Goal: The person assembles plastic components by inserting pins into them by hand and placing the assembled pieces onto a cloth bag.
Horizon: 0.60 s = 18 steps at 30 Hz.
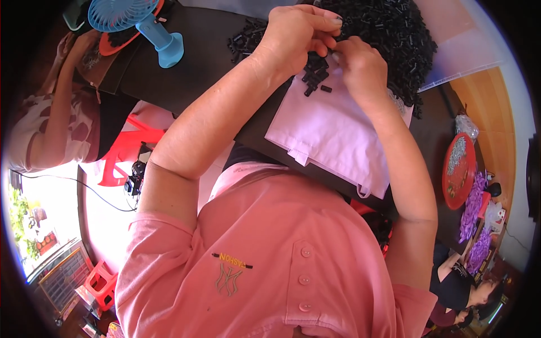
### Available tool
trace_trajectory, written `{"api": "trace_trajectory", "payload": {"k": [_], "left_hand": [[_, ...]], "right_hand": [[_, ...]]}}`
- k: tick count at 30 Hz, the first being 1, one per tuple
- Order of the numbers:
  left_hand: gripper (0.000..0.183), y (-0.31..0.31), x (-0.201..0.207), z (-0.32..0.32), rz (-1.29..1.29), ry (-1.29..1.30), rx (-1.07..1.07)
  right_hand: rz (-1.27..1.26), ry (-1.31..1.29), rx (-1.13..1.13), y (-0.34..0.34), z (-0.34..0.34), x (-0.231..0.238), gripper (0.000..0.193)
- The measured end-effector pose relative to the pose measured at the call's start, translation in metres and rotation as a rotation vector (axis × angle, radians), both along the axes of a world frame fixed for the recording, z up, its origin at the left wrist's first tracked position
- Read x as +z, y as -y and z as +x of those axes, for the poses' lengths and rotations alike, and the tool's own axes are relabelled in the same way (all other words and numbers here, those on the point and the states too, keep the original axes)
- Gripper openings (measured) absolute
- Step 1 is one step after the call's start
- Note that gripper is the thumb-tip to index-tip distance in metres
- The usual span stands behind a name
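Observation:
My left hand (296, 35) and my right hand (360, 67) meet over a white cloth (332, 132) on the dark table (191, 67). Both pinch small black plastic parts (315, 70), a little cluster held between the fingertips. One loose black piece (326, 88) lies on the cloth just below. A big heap of the same black parts (394, 34) sits right behind my hands, and a smaller scatter (242, 39) lies to the left of my left hand.
A blue handheld fan (141, 22) stands on the table at far left, beside another person's arm (62, 96). A red tray (459, 169) of small grey parts and purple pieces (473, 208) sit at right, near a second person (468, 287). A red stool (101, 279) stands on the floor.

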State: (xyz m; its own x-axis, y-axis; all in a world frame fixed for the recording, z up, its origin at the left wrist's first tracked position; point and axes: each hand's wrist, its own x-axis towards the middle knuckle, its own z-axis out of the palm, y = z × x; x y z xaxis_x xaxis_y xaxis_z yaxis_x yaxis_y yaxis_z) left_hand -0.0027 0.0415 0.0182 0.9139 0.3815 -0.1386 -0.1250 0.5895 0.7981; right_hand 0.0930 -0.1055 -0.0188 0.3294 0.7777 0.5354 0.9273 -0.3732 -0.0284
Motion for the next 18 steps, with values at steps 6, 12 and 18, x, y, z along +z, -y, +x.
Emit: {"api": "trace_trajectory", "payload": {"k": [6, 12, 18], "left_hand": [[0.016, 0.011, -0.008, -0.002, 0.240, 0.056, -0.099], [0.015, 0.027, -0.008, -0.004, 0.314, 0.034, -0.209], [0.015, 0.032, -0.008, -0.005, 0.328, 0.046, -0.250]], "right_hand": [[0.550, -1.047, 0.001, 0.028, -0.012, 0.044, 0.011], [0.643, -1.081, 0.012, 0.043, -0.027, 0.050, 0.014], [0.688, -1.095, 0.055, 0.041, -0.028, 0.043, 0.014]]}}
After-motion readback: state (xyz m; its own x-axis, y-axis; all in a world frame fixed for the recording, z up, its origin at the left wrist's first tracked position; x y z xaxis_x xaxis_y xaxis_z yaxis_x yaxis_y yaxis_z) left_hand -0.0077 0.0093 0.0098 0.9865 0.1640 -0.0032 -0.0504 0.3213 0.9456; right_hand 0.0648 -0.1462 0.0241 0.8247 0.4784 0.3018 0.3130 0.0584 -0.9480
